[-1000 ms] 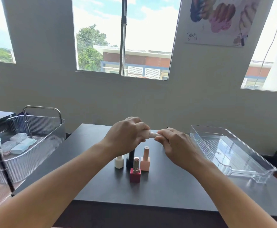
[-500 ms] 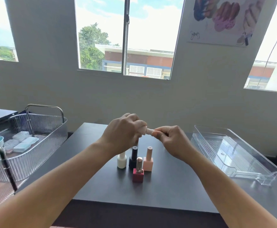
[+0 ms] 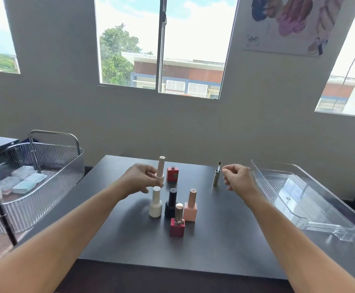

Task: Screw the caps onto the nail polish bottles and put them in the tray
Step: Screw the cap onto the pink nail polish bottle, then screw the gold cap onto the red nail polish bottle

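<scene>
A single wide-angle view from a camera worn on the person's head looks forward and slightly down across a dark table [image 3: 214, 246], whose near edge runs along the bottom of the frame with both forearms reaching in over it. Beyond the table's far edge the view takes in a grey wall and its central window [image 3: 161, 43], straight ahead and high in the frame. The camera sits close to the table, which fills the lower middle, while a clear tray [image 3: 341, 210] lies at the table's right.
</scene>
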Tool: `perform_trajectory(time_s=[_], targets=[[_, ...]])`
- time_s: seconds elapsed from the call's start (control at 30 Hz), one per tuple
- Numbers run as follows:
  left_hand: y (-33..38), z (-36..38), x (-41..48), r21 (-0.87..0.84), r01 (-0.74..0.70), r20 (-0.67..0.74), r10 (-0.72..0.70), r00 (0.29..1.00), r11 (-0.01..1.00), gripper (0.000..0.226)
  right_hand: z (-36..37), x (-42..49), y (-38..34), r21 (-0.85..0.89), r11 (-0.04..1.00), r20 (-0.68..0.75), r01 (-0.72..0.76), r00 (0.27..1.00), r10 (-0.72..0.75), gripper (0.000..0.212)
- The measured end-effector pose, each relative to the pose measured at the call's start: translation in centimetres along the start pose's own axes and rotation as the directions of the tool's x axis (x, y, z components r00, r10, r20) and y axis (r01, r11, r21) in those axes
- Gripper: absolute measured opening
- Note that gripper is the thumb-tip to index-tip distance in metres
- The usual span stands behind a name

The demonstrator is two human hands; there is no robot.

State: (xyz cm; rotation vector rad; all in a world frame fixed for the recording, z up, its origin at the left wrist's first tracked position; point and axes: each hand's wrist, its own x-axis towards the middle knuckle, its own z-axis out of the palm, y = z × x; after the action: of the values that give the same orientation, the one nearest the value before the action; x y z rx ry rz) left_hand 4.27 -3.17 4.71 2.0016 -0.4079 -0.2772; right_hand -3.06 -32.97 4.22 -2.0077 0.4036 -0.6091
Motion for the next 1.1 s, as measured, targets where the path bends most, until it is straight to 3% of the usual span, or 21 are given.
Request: perform_trajectory(time_s=[0.03, 0.2, 0.3, 0.53, 0.7, 0.9, 1.1], targets=[[-0.4, 0.3, 0.1, 0.007, 0.016, 0.01, -0.016, 1.0, 1.0, 0.017, 0.4, 0.5, 0.6, -0.035, 0.999, 0.0, -0.022, 1.0, 0.022, 0.008], [-1.6, 1.1, 0.9, 0.033, 0.079, 0.066, -0.081, 0.995, 0.996, 0.021, 2.1, 2.3, 2.4, -0.178, 0.981, 0.007, -0.08, 0.997, 0.083, 0.047], [-2.0, 1.2, 1.2, 0.062, 0.082, 0.077, -0.087, 0.993, 0.995, 0.026, 3.0, 3.0, 2.9, -0.234, 0.969, 0.024, -0.073, 0.996, 0.08, 0.055], [-2.3, 1.1, 1.5, 0.06, 0.036, 0.143, -0.044, 0.989, 0.998, 0.026, 4.1, 3.6, 3.3, -0.262, 0.965, -0.026, -0.027, 0.999, 0.021, 0.017], [-2.2, -0.7, 2.1, 0.094, 0.043, 0.273, -0.068, 0.96, 0.995, 0.037, 3.9, 3.2, 3.4, -0.3, 0.953, -0.011, 0.03, 0.999, -0.035, 0.022], [-3.1, -0.6, 4.8, 0.095, 0.001, -0.05, 0.003, 0.999, 0.996, 0.034, 3.0, 1.8, 2.2, -0.251, 0.965, 0.011, 0.071, 0.997, -0.07, 0.018], [-2.3, 1.9, 6.6, 0.085, -0.02, -0.006, 0.021, 1.0, 0.996, 0.073, 2.1, 0.0, 1.6, -0.243, 0.962, 0.046, 0.126, 0.992, -0.119, 0.018]])
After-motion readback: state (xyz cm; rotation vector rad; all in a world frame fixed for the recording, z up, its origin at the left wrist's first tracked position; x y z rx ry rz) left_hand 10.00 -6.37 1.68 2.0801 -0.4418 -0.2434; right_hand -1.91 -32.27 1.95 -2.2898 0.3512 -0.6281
